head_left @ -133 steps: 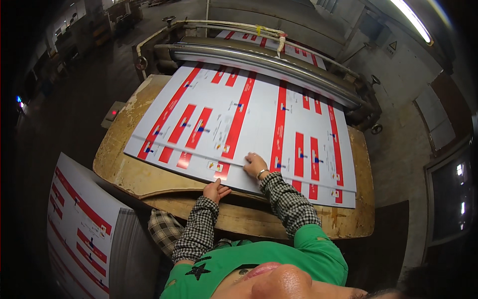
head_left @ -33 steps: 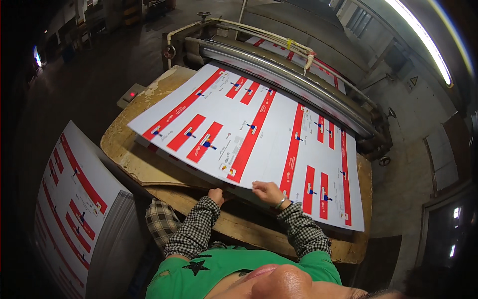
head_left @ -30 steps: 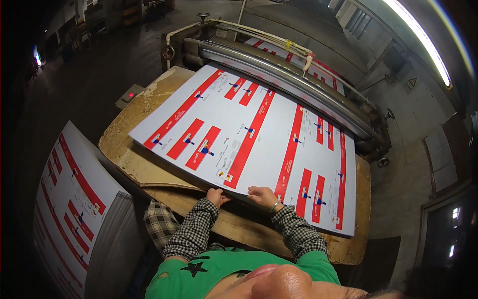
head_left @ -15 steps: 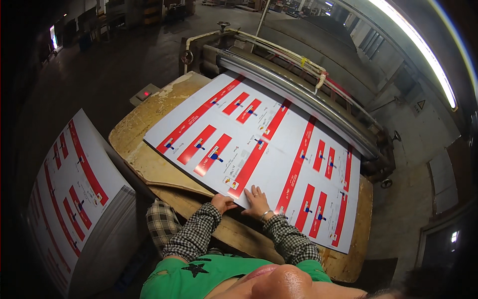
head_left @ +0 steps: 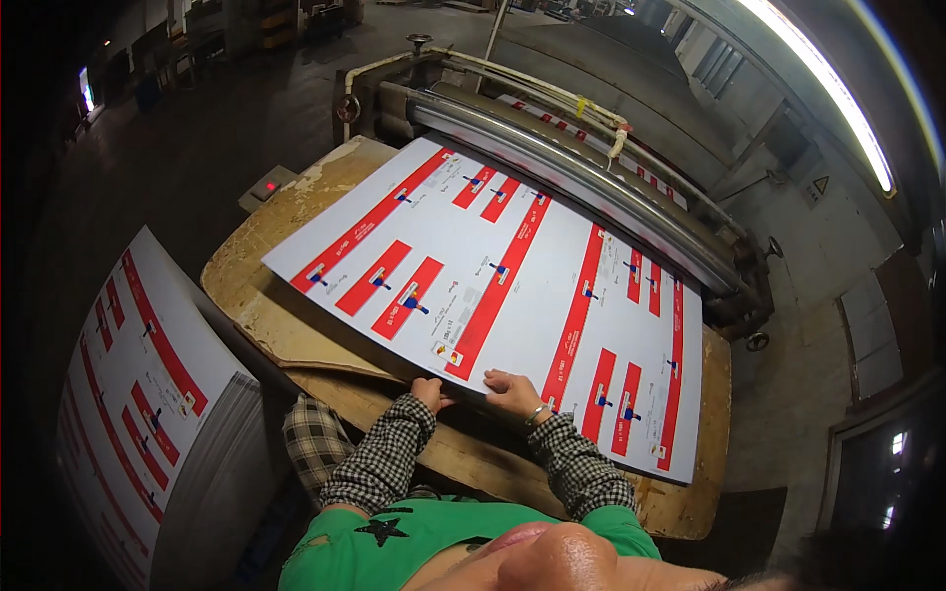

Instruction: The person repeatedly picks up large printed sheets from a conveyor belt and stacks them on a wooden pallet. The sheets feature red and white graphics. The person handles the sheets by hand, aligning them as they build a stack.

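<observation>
Standing at far left, a thick stack of white sheets printed with red bands point(head_left: 148, 345) leans with its cut edges facing right. Beyond it, a small box with a glowing red light point(head_left: 270, 187) adjoins the worn, yellow-brown wooden table point(head_left: 236, 288). A round metal handwheel point(head_left: 348, 108) sits at the machine's left end. The left hand point(head_left: 431, 394) has its fingers curled at the near edge of a large white sheet with red bands and blue marks point(head_left: 547, 286); whether it grips cannot be told. Just beside it but apart, the right hand point(head_left: 512, 392), with a silver bangle point(head_left: 537, 413) at the wrist, pinches that edge. The sheet lies on the table, its far edge at the long silver metal roller point(head_left: 572, 183). A cream-coloured pipe point(head_left: 619, 144) hangs above the roller. Farther right, a yellow triangular sign point(head_left: 821, 184) marks the grey wall point(head_left: 828, 246).
</observation>
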### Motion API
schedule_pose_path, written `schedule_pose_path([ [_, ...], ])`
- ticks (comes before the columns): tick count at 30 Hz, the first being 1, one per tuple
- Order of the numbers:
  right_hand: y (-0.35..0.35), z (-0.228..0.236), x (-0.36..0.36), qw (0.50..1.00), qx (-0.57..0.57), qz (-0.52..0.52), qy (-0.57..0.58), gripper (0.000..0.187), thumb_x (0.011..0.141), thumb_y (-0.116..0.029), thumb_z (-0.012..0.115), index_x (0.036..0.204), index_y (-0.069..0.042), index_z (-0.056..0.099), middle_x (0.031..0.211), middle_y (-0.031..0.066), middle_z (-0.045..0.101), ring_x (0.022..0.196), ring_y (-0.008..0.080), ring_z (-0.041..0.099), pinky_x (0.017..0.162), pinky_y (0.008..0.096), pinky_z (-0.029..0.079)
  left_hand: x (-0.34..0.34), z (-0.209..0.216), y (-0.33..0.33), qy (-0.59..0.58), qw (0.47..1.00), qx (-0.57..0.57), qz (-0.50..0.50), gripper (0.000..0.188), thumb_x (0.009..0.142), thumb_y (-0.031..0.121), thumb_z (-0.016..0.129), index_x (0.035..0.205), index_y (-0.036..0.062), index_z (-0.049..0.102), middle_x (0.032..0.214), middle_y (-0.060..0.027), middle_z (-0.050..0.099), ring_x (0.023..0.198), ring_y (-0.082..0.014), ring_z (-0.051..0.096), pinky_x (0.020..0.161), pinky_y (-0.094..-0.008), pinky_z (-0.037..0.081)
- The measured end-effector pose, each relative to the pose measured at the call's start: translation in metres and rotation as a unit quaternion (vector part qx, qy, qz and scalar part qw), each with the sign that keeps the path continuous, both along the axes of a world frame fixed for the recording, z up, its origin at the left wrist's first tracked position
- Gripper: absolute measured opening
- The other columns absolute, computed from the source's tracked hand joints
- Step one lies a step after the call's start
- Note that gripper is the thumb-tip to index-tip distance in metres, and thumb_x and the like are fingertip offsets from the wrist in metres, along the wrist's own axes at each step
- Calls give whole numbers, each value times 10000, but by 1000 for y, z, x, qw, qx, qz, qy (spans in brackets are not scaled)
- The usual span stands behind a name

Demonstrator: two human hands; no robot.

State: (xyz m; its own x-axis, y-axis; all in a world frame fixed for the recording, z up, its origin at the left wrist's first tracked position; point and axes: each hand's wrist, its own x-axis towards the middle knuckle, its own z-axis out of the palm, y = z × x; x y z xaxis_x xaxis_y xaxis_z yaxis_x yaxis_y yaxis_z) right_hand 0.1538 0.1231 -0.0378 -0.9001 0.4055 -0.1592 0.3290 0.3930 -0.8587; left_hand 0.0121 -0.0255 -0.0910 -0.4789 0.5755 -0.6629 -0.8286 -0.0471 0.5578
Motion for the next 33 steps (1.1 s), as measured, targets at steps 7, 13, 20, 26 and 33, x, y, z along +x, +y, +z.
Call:
schedule_pose_path([
  [7,44,-23,-36,987,137,-63,-57,450,651,-205,697,1021,35,612,1091,172,605,989,267,592,853,286,460,-2,3,-3,3,996,56,-64,338,922,180,452,1116,-92,403,1091,-247,526,970,-362,580,807,-462,523],
  [13,17,-28,-42,940,316,39,-123,876,581,-501,749,1249,-22,444,1297,289,373,1238,470,297,1014,449,307,-1,4,-3,2,997,51,-50,325,908,143,484,1105,-105,413,1046,-222,539,936,-341,593,796,-436,536],
  [20,16,5,-19,951,225,143,-157,729,608,-328,750,1228,-43,492,1336,263,365,1203,379,403,984,375,365,-5,8,-16,20,989,82,-124,216,822,48,556,1006,-63,530,973,-136,610,857,-208,619,764,-347,528],
  [26,16,15,-17,953,272,119,-56,214,772,-201,592,907,-37,622,882,173,631,789,333,616,688,393,494,-3,21,-17,17,988,101,-113,192,807,77,612,930,-65,573,915,-150,628,851,-209,619,787,-337,518],
  [33,-17,-2,-6,950,308,-48,33,155,783,-218,598,758,-68,625,664,127,612,643,314,604,590,397,475,-2,25,-15,11,984,141,-108,253,834,97,586,1003,-81,524,972,-177,607,916,-253,612,865,-387,501],
])
